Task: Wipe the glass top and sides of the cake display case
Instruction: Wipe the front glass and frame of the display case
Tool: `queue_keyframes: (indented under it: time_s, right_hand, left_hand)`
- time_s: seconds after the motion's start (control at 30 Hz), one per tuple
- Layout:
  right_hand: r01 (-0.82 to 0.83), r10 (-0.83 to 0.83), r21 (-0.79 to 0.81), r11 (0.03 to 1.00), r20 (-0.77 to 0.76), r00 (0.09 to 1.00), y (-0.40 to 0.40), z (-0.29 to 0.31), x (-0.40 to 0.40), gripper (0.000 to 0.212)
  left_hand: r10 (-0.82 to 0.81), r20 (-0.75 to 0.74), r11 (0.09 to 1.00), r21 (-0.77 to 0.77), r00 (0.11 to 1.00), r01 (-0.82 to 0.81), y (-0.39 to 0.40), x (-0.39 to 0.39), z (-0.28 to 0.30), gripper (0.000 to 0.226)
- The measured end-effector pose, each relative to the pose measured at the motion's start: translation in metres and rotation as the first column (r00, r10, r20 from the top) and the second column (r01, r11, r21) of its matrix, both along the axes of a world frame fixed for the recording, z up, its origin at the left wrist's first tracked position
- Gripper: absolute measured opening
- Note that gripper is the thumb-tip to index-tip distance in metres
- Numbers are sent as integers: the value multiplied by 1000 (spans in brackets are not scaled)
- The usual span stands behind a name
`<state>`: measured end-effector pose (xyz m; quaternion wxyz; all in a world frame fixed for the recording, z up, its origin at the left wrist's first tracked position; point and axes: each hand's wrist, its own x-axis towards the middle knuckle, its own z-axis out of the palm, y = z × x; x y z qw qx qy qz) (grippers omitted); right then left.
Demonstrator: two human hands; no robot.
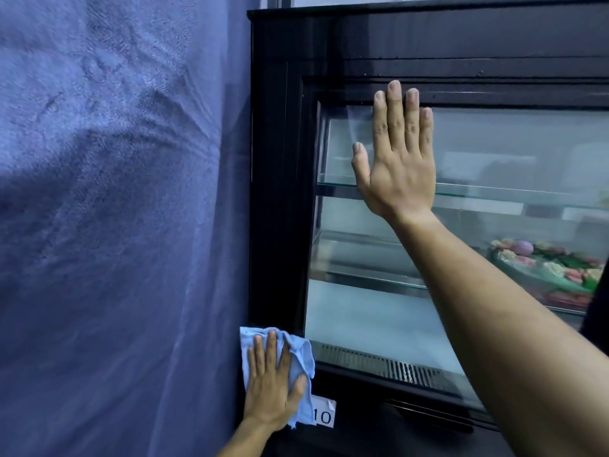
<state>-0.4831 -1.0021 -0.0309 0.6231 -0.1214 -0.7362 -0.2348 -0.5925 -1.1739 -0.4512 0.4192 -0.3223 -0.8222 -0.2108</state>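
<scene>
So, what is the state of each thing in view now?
Black-framed cake display case: glass closed.
Light blue cloth: pressed flat on the lower frame corner.
Left hand: flat on the cloth.
Right hand: flat against the glass.
Decorated cake: inside, on a lower shelf.

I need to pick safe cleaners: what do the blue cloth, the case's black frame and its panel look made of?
Blue cloth: soft woven or microfibre fabric, matte, judging by its limp creases. Black frame: glossy and reflective, likely painted metal or plastic; cannot tell which. Panel: clear glass, since the shelves show through and it carries reflections.
</scene>
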Motion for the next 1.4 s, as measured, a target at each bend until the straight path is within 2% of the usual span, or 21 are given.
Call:
queue_keyframes:
  time_s: [0.13, 0.27, 0.4, 0.5, 0.57, 0.63, 0.8, 0.87, 0.97, 1.07, 1.17, 1.3, 1.4]
  right_hand:
    - [15, -14, -3, 1000, 6, 1000, 0, 0, 0, 70]
    - [7, -7, -3, 1000, 4, 1000, 0, 0, 0, 70]
    - [9, -9, -17, 1000, 17, 1000, -1, 0, 2, 70]
    - [2, -2, -16, 1000, 11, 1000, -2, -1, 2, 70]
    - [3, -2, -14, 1000, 11, 1000, -2, -1, 2, 69]
    - [8, -8, -13, 1000, 14, 1000, -3, -1, 3, 69]
    - [24, -24, -17, 1000, 25, 999, -3, -1, 4, 70]
    - [17, -17, -15, 1000, 20, 1000, -2, -2, 3, 69]
    - [4, -4, -15, 1000, 12, 1000, -2, -3, 2, 69]
    - [11, -11, -33, 999, 10, 1000, -2, -10, 2, 68]
    - [7, -7, -15, 1000, 1, 1000, -1, -13, -1, 68]
    - [-13, 12, -18, 1000, -39, 999, 0, -11, -3, 67]
    - [-103, 103, -15, 995, -20, 995, 0, -10, 1, 66]
  left_hand:
    - [-76, 23, 996, 56, 997, 75, 6, -4, 43, 77]
    - [-122, -77, 971, 196, 990, 135, 20, -15, 157, 75]
    - [-115, -241, 973, 168, 964, 158, 16, -34, 291, 72]
    - [-83, -276, 975, 176, 957, 136, 15, -39, 345, 73]
    - [-64, -281, 969, 211, 958, 126, 20, -37, 332, 72]
    - [-57, -247, 962, 244, 967, 119, 24, -31, 285, 71]
    - [-80, -58, 970, 225, 995, 91, 19, -5, 90, 72]
    - [-40, -17, 983, 177, 999, 42, 13, 0, 39, 75]
    - [20, -22, 995, 101, 1000, -18, 10, -4, 27, 77]
    - [-23, 23, 996, 89, 999, 21, 11, -1, 38, 76]
    - [-103, -24, 980, 170, 994, 105, 16, -9, 99, 75]
    - [-81, -157, 936, 327, 984, 129, 30, -24, 280, 72]
    - [-11, -156, 913, 400, 988, 74, 35, -22, 392, 72]
